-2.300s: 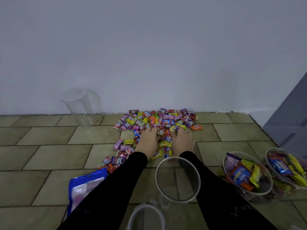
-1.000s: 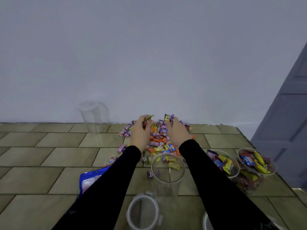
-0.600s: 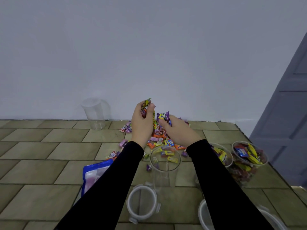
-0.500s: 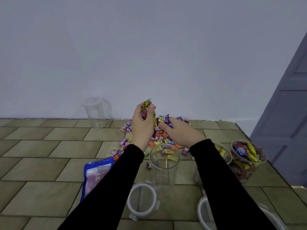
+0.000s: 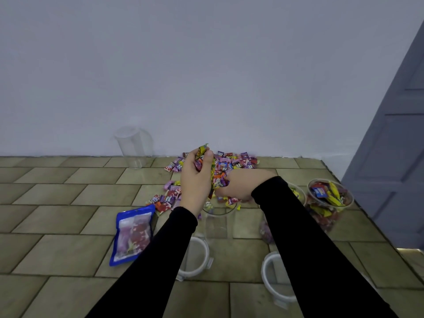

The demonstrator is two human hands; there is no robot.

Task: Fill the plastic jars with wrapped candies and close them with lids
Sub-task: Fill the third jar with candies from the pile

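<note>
A pile of wrapped candies (image 5: 236, 162) lies on the tiled floor by the wall. My left hand (image 5: 196, 180) is raised and shut on a handful of candies. My right hand (image 5: 241, 185) is beside it, also shut on candies. Both hands hover just above the mouth of a clear plastic jar (image 5: 218, 223) standing upright in front of me; its inside is mostly hidden by my hands. Two jars with candies in them, one (image 5: 330, 203) in full view and one (image 5: 298, 193) partly hidden behind my right arm, stand at the right. Two white-rimmed lids (image 5: 197, 260) (image 5: 273, 276) lie near me.
An empty clear jar (image 5: 134, 145) stands by the wall at the back left. A blue candy bag (image 5: 133, 232) lies flat at my left. A grey door (image 5: 394, 157) closes off the right side. The white wall runs right behind the candy pile.
Both hands scooped candies off the floor pile, lifted them and came back toward me over the jar's mouth. In the last half second the right hand dropped lower over the rim.
</note>
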